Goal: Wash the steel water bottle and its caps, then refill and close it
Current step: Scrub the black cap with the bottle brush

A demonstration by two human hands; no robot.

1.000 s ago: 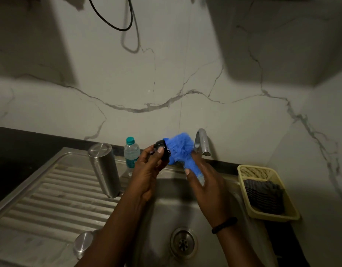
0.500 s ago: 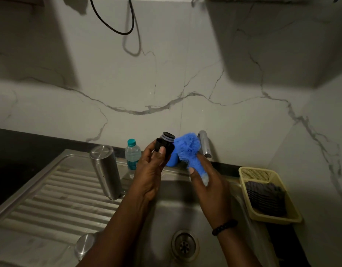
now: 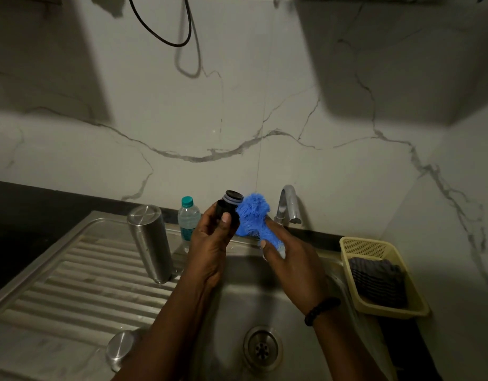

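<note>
Marble wall behind a steel sink (image 3: 276,301). Over the basin, the left hand (image 3: 210,243) pinches a black cap (image 3: 228,206); the right hand (image 3: 292,266) grips a blue brush (image 3: 252,215) touching it. Bottle (image 3: 150,243) stands on the drainboard, steel cap (image 3: 120,349) nearer.

The wall (image 3: 265,111) behind the fingers (image 3: 225,217) is pale marble with grey veins, and it turns a corner well to their right. Broad shadows cross its upper part; the light is dim. A black cable (image 3: 160,28) loops down high above the fingers. The dark tabletop (image 3: 31,204) runs along the wall's foot to their left.
</note>
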